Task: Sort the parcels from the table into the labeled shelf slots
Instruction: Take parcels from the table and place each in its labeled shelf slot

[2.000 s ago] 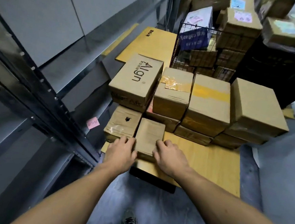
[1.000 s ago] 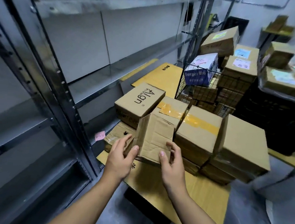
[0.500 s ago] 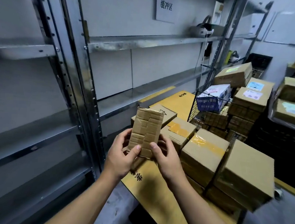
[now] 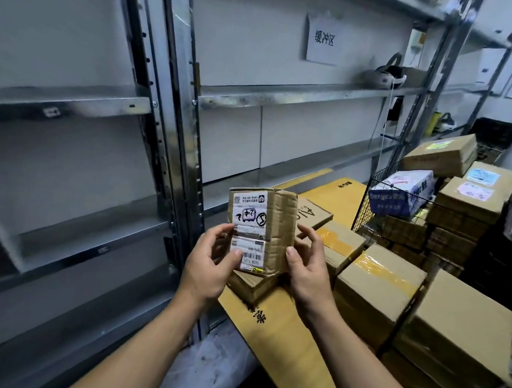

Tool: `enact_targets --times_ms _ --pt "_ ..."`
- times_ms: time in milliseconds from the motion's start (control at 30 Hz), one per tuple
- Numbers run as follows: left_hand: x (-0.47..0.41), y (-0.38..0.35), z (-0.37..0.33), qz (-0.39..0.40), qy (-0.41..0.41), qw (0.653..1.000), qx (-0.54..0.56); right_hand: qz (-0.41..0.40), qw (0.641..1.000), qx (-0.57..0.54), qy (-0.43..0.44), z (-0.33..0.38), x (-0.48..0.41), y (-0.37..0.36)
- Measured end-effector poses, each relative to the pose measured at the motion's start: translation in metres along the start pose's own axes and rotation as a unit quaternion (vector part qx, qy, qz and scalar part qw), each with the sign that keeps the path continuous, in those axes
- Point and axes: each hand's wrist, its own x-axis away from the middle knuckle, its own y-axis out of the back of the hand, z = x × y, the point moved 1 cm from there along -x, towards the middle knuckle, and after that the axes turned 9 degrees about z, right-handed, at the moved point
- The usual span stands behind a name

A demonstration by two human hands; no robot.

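Note:
A small cardboard parcel (image 4: 278, 226) is held upright at chest height, its white shipping label with barcodes and black marker writing turned toward me. My left hand (image 4: 212, 264) grips its left edge, thumb on the label. My right hand (image 4: 307, 265) holds the right side with thumb in front and fingers behind. Below them lies the yellow-topped table (image 4: 286, 343) with several brown parcels (image 4: 379, 289) stacked on it. The grey metal shelf (image 4: 287, 92) stands to the left and ahead.
A paper sign (image 4: 323, 40) with printed characters hangs on the wall above the shelf. A headset (image 4: 383, 75) lies on the upper shelf board. A wire basket (image 4: 401, 202) of boxes and more labelled cartons (image 4: 475, 192) stand at the right.
Both hands lifted the small parcel off the table and turned it, so its label side now faces me. My view rose from the table to the shelf.

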Motion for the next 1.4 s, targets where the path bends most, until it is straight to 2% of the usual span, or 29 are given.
enact_targets --times_ms 67,200,300,400,667,1000,1200,1400 --pt "0.003 0.010 -0.003 -0.023 -0.011 0.998 -0.051 0.009 0.998 0.055 0.006 -0.001 -0.004 -0.010" --pt "0.013 0.037 -0.004 -0.057 -0.013 0.990 -0.130 0.044 0.995 0.094 -0.009 -0.004 -0.011 -0.028" --pt "0.023 0.057 -0.005 -0.075 -0.020 0.984 -0.163 0.102 0.991 0.085 -0.035 -0.004 -0.014 -0.046" --pt "0.032 0.076 -0.008 -0.104 -0.028 0.976 -0.191 0.148 0.986 0.073 -0.008 -0.002 -0.015 -0.073" --pt "0.055 0.141 -0.023 -0.158 -0.040 0.953 -0.255 0.146 0.983 0.102 0.036 -0.002 -0.024 -0.155" --pt "0.098 0.254 -0.033 -0.131 -0.019 0.932 -0.337 0.123 0.978 0.162 0.053 0.002 -0.018 -0.277" --pt "0.124 0.325 -0.025 -0.105 0.010 0.883 -0.457 0.116 0.978 0.165 0.050 -0.007 -0.009 -0.337" --pt "0.127 0.376 -0.005 -0.083 0.099 0.821 -0.557 0.107 0.975 0.190 0.033 -0.028 -0.015 -0.360"
